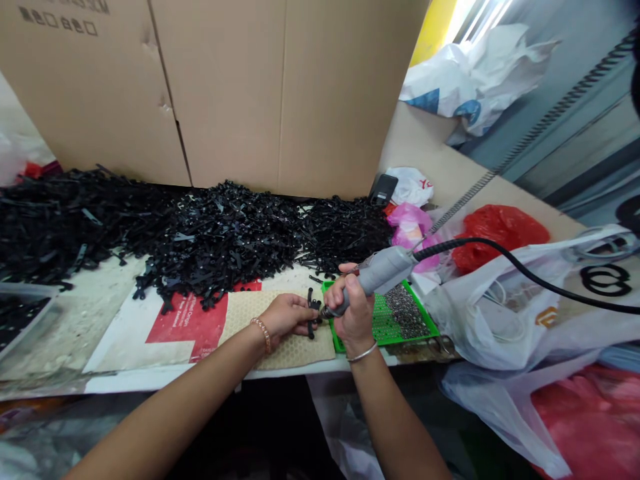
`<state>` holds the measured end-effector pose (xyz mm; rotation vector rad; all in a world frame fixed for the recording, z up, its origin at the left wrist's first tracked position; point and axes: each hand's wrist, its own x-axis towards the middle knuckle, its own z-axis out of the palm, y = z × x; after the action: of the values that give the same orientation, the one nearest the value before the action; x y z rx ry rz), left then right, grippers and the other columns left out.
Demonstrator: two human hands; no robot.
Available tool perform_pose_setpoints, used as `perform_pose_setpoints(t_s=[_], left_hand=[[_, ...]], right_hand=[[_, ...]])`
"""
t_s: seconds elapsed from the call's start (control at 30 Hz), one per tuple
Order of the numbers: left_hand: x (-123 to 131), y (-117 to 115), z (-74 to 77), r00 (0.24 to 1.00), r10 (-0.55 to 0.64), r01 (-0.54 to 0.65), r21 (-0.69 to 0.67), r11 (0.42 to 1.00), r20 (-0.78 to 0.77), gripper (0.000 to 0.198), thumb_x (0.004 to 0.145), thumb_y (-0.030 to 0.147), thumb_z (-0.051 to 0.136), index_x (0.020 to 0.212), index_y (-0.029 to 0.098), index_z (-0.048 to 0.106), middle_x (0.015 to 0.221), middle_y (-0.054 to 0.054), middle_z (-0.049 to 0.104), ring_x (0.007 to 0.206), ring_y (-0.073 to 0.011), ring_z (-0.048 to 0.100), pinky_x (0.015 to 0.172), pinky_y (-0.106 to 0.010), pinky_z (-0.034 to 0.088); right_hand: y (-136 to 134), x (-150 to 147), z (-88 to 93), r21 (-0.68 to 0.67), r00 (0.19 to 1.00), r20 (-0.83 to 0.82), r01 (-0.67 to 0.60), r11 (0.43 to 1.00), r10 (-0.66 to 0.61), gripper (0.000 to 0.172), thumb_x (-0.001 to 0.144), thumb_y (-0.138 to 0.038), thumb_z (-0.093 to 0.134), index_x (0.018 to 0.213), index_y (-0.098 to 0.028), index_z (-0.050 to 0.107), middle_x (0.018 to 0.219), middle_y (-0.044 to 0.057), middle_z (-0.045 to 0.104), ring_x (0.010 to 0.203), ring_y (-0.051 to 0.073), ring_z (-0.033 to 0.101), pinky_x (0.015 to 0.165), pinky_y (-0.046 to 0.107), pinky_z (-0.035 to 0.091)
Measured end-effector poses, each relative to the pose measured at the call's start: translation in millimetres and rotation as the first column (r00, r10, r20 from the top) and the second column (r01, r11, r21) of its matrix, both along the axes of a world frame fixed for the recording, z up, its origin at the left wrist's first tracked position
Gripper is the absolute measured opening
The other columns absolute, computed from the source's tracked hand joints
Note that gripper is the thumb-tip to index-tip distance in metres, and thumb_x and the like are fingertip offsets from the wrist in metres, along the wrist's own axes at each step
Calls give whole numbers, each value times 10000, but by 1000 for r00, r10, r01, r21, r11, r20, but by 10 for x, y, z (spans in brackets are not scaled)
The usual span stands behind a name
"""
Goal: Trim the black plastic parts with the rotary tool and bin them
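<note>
Near the bench's front edge my left hand (289, 316) pinches a small black plastic part (311, 329) over a tan textured mat (280, 353). My right hand (354, 310) is wrapped round a grey electric screwdriver (385, 272), which tilts down to the left. Its tip meets the black part beside my left fingertips; the exact contact point is too small to make out. Just under and right of my right hand sits a green perforated tray (377, 320) with a heap of small metal screws (407, 310) at its right side.
Heaps of black plastic parts (235, 233) line the back, before a large cardboard box (240, 93). A clear bin (25, 313) stands left. A black cable (525, 257) and coiled spring (500, 163) run from the screwdriver. Plastic bags (490, 313) crowd the right.
</note>
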<state>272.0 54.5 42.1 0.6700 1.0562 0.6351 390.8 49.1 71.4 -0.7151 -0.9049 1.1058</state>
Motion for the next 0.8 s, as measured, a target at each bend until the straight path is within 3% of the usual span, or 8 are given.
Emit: perform_pose_setpoints(t_s=[0.4, 0.8], left_hand=[[10, 5, -4, 1000, -5, 5, 6, 1000, -9, 157, 652, 109, 751, 660, 91, 595, 619, -61, 664, 549, -125, 625, 531, -228, 543], [13, -1, 0, 1000, 3, -3, 7, 1000, -18, 194, 615, 131, 789, 650, 93, 601, 611, -56, 663, 545, -125, 624, 516, -221, 536]], right_hand=[[-6, 0, -17, 33, 1000, -14, -25, 999, 25, 240, 820, -388, 643, 932, -206, 535, 492, -90, 412, 392, 81, 357, 413, 183, 361], [-11, 0, 11, 30, 1000, -9, -15, 999, 16, 247, 815, -388, 645, 934, -204, 530, 489, -92, 410, 389, 82, 356, 422, 190, 359]])
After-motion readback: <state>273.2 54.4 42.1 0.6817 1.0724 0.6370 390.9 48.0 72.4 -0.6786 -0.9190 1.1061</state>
